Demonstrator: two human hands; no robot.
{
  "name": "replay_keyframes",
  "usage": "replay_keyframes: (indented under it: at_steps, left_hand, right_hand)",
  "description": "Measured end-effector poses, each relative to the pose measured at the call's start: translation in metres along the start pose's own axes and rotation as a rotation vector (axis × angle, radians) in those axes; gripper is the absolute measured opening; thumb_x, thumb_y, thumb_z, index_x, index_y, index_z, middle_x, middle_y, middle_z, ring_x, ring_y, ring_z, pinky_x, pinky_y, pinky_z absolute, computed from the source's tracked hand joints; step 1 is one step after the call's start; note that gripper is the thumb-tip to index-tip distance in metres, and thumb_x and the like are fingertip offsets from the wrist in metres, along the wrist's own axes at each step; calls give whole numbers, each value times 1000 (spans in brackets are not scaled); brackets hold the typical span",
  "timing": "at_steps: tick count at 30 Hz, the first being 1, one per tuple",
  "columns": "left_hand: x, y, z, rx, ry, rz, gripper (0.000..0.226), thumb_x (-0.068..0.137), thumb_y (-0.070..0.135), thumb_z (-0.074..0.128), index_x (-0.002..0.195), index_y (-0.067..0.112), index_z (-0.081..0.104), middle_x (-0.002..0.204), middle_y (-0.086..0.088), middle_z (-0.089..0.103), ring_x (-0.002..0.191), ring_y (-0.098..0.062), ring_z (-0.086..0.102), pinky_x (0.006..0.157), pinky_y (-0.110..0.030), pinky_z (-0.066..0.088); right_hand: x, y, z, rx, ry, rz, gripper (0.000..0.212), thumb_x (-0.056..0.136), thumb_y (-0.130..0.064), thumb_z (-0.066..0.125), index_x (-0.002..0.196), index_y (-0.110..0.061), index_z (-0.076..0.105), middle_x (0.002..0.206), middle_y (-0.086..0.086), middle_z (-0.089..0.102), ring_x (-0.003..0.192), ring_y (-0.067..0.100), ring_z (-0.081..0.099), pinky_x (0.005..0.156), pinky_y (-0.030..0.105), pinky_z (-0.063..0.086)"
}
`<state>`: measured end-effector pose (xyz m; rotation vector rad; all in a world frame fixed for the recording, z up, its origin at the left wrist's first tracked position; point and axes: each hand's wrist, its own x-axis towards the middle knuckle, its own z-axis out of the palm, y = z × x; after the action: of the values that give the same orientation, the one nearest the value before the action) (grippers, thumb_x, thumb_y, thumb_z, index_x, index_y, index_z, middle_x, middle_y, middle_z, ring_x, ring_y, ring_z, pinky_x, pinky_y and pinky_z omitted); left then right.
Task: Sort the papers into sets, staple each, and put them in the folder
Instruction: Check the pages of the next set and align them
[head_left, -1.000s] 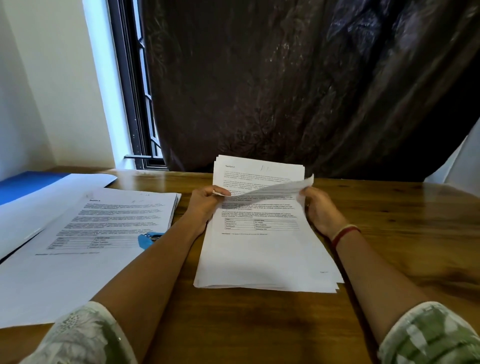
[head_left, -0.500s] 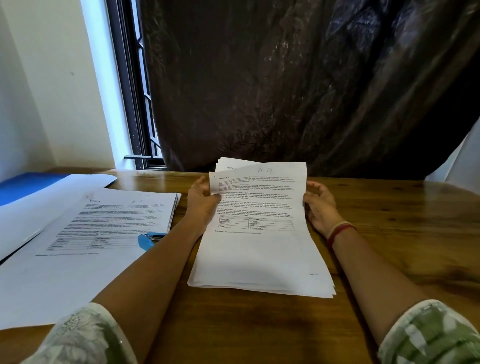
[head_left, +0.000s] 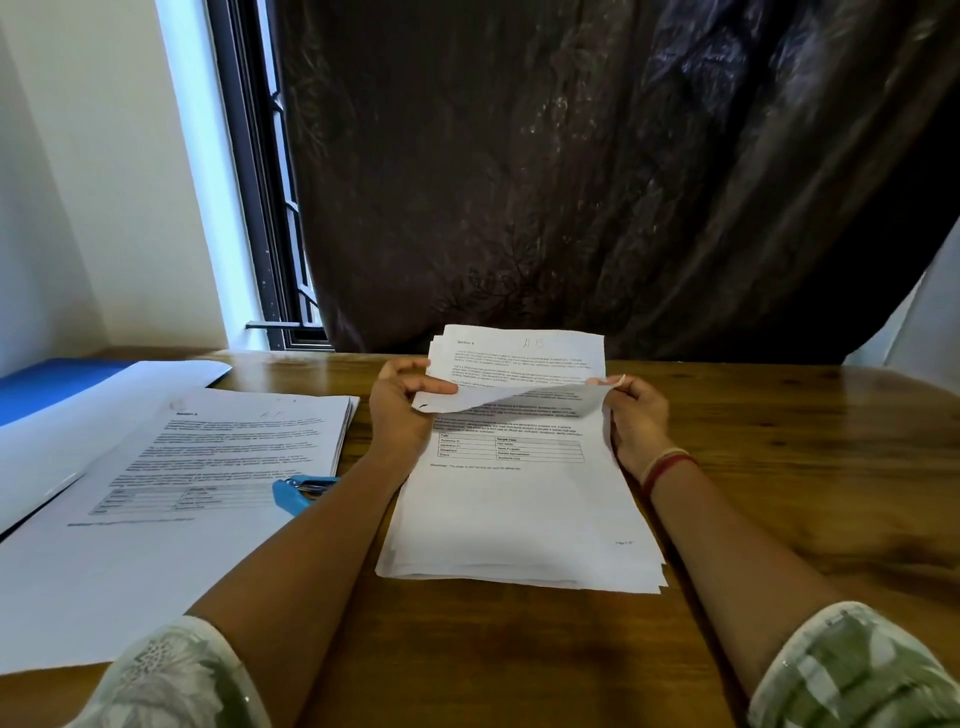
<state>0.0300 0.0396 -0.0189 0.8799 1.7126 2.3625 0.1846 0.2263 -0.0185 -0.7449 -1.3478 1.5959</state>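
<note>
Sheet (head_left: 511, 399) is curled back toward us now, flat before; our left hand (head_left: 402, 408) and right hand (head_left: 640, 415) each pinch a corner. Let's peel just one off the stack (head_left: 519, 519).

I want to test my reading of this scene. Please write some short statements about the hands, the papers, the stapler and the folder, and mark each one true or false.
1. The left hand and the right hand both pinch the top sheet of the middle stack, and the sheet is curled over. True.
2. The blue stapler is in the right hand. False: it lies at the edge of the left stack, by the left forearm, and no hand holds it.
3. The blue folder lies at the far left of the table. True.
4. Only one stack of papers is on the table. False: the left stack lies beside the middle stack.
</note>
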Motion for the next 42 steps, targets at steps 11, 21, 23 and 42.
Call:
replay_keyframes:
  at_steps: [11, 21, 23, 42]
  left_hand:
    - [1, 6, -5, 50, -105, -222, 54, 89, 4, 62, 141, 13, 47, 129, -9, 60, 110, -25, 62, 91, -38, 55]
    - [-13, 23, 0, -132, -203, -204, 33, 89, 2, 62, 107, 30, 63, 125, 5, 61, 95, -21, 64, 60, -19, 56]
    - [-12, 22, 3, -162, -198, -187, 39, 87, -1, 62, 111, 30, 65, 129, 5, 57, 97, -20, 63, 61, -19, 56]
    - [-7, 11, -3, 66, -205, -227, 24, 86, -2, 64, 98, 19, 65, 111, -3, 69, 103, -27, 66, 93, -48, 53]
  right_hand:
    - [0, -10, -5, 13, -284, 54, 17, 98, -16, 51, 101, -14, 67, 88, 5, 74, 74, 21, 70, 64, 33, 58]
    - [1, -10, -7, 21, -279, 87, 23, 97, -8, 44, 94, -14, 66, 83, 4, 71, 72, 20, 65, 60, 27, 52]
    - [1, -10, -7, 35, -246, 113, 21, 98, -10, 45, 92, -14, 65, 83, 1, 73, 72, 19, 67, 65, 27, 55]
    - [-6, -6, 6, 9, 51, 132, 16, 97, -18, 54, 105, -6, 62, 96, 12, 70, 81, 29, 67, 71, 38, 57]
